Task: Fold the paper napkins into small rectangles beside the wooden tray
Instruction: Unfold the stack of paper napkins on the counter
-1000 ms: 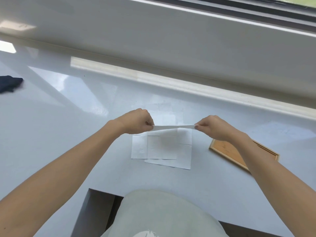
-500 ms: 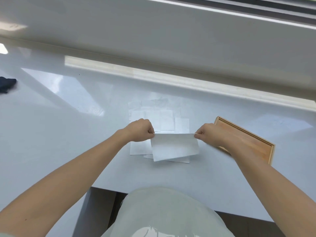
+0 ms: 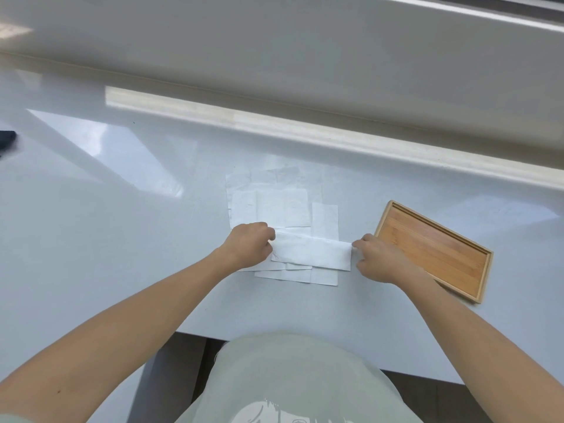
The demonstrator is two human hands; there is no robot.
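A white paper napkin (image 3: pixel 312 251), folded into a long strip, lies on top of a pile of flat white napkins (image 3: pixel 274 206) on the pale counter. My left hand (image 3: pixel 248 244) pinches the strip's left end with curled fingers. At the strip's right end my right hand (image 3: pixel 377 257) pinches the edge. The empty wooden tray (image 3: pixel 433 250) lies just right of my right hand, turned at an angle.
A raised window sill (image 3: pixel 305 126) runs along the back of the counter (image 3: pixel 106 224). A dark object (image 3: pixel 6 138) sits at the far left edge. The counter's front edge is just before my torso.
The napkin was held taut in the air, then swung toward me and came down onto the pile as a folded strip. Both hands dropped with it.
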